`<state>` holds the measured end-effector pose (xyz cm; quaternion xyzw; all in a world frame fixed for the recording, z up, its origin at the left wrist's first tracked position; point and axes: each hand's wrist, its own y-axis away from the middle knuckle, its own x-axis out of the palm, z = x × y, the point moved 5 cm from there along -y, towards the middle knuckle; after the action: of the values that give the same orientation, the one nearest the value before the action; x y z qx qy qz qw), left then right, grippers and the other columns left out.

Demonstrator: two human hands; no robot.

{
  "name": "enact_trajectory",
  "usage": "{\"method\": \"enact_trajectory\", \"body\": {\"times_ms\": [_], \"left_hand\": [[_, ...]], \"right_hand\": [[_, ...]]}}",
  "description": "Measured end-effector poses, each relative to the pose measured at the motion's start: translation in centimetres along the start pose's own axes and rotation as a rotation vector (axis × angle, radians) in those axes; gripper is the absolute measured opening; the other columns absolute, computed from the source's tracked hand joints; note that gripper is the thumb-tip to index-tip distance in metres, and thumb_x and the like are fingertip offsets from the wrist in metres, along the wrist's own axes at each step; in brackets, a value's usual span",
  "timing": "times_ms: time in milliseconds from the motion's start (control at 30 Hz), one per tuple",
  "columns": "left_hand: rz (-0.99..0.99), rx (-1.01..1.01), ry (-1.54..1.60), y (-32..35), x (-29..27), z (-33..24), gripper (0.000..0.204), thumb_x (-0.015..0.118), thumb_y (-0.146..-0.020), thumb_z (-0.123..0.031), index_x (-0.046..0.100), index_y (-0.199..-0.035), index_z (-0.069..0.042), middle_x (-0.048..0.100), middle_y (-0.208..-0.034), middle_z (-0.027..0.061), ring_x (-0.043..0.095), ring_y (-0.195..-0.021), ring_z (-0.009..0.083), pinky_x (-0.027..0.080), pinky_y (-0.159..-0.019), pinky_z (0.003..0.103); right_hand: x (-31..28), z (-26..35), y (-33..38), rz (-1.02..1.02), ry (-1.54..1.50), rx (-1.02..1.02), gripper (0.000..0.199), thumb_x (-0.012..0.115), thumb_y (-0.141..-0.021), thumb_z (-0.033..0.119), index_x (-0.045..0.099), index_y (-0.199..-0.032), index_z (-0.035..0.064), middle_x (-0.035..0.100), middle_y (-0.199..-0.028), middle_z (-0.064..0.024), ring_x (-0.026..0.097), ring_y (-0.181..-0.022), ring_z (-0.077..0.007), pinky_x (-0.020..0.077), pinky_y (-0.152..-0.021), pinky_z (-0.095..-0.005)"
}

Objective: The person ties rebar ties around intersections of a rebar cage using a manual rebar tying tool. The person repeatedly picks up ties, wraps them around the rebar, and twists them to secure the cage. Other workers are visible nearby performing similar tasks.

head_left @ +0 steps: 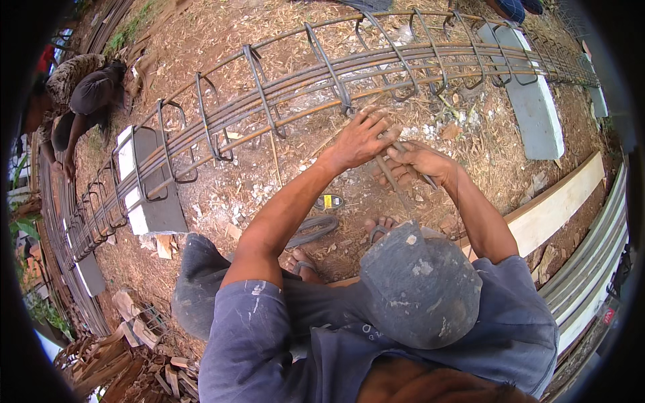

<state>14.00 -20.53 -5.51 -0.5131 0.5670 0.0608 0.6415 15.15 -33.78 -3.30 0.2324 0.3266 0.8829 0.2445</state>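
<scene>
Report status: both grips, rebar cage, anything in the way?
Left grip by rebar cage, closure unclear. Right grip closed on thin metal tool. Cage lying across grey blocks. Possible clutter: yellow-and-black item on ground.

Two hands, left (365,138) and right (428,163); two rod lengths (398,185) between them, possibly joined; two sandalled feet (302,259); one steel cage (295,119) with more than ten hoops (325,62); four blocks (161,209) along it; one dark coil (313,232); one small black-and-yellow object (328,201); one long pale plank (564,197).
</scene>
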Motion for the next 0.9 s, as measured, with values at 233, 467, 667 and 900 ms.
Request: {"method": "enact_trajectory", "body": {"times_ms": [233,467,667,900], "left_hand": [[-0.102,-0.024,0.075,0.0,-0.3,0.6,0.033,0.058,-0.081,-0.018,0.062,-0.114,-0.014,0.06,-0.109,0.0078,0.057,-0.109,0.0266,0.043,-0.098,0.045],[0.081,-0.046,0.128,-1.1,-0.5,1.0,0.02,0.065,-0.075,-0.019,0.066,-0.094,-0.015,0.059,-0.09,0.0025,0.058,-0.092,0.0221,0.046,-0.08,0.039],[0.171,-0.2,0.196,-3.5,0.9,1.7,0.016,0.063,-0.075,-0.012,0.068,-0.09,-0.017,0.062,-0.081,0.0064,0.064,-0.082,0.0265,0.051,-0.071,0.042],[0.226,-0.323,0.23,-4.5,-0.1,2.3,0.023,0.062,-0.072,-0.009,0.071,-0.093,-0.015,0.063,-0.072,0.0075,0.067,-0.067,0.0276,0.052,-0.058,0.045]], "right_hand": [[0.6,0.2,0.1,0.128,-0.415,-0.03,0.047,0.049,-0.1,0.032,0.044,-0.131,-0.003,0.059,-0.122,-0.0257,0.067,-0.1,-0.0327,0.0587,-0.078,-0.0414],[-0.8,-0.9,-0.2,0.066,-0.233,-0.031,0.047,0.052,-0.098,0.04,0.053,-0.12,-0.0015,0.065,-0.108,-0.0212,0.067,-0.09,-0.025,0.0564,-0.076,-0.0363],[-12.5,2.8,7.8,-0.531,0.752,0.094,0.076,0.059,-0.089,0.053,0.05,-0.13,-0.0107,0.058,-0.126,-0.027,0.057,-0.118,-0.0345,0.0469,-0.099,-0.042],[2.3,6.6,5.9,-0.781,1.742,-0.111,0.076,0.068,-0.084,0.044,0.042,-0.136,-0.0062,0.057,-0.12,-0.0311,0.058,-0.113,-0.0446,0.0463,-0.098,-0.0491]]}}
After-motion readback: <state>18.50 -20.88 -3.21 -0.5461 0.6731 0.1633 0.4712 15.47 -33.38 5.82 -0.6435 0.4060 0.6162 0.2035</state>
